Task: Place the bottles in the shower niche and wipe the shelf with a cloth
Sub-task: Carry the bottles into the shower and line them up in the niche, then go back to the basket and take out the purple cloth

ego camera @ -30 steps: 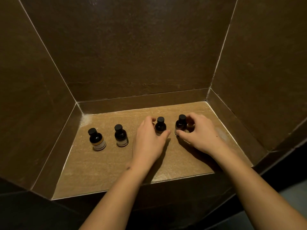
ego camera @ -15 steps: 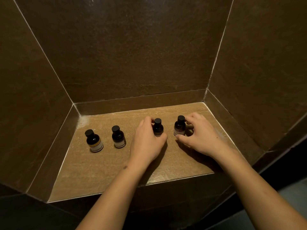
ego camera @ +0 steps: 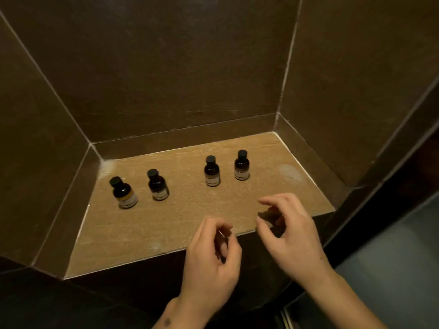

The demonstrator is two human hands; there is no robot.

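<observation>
Several small dark bottles with black caps stand upright in a row on the tan niche shelf (ego camera: 180, 222): a far-left bottle (ego camera: 123, 193), a second bottle (ego camera: 157, 185), a third bottle (ego camera: 211, 171) and a right bottle (ego camera: 241, 165). My left hand (ego camera: 211, 264) hovers at the shelf's front edge, fingers curled loosely, holding nothing. My right hand (ego camera: 289, 231) is beside it over the front right of the shelf, fingers apart and empty. Both hands are well short of the bottles. No cloth is in view.
Dark brown tiled walls (ego camera: 180, 67) enclose the niche at the back and both sides. A pale smudge (ego camera: 289, 172) marks the shelf at the right, another whitish patch (ego camera: 105, 166) lies in the back left corner. Grey floor (ego camera: 399, 262) shows at lower right.
Both hands let go of the two right bottles and drew back to the shelf's front edge. The bottles stay standing where they were set.
</observation>
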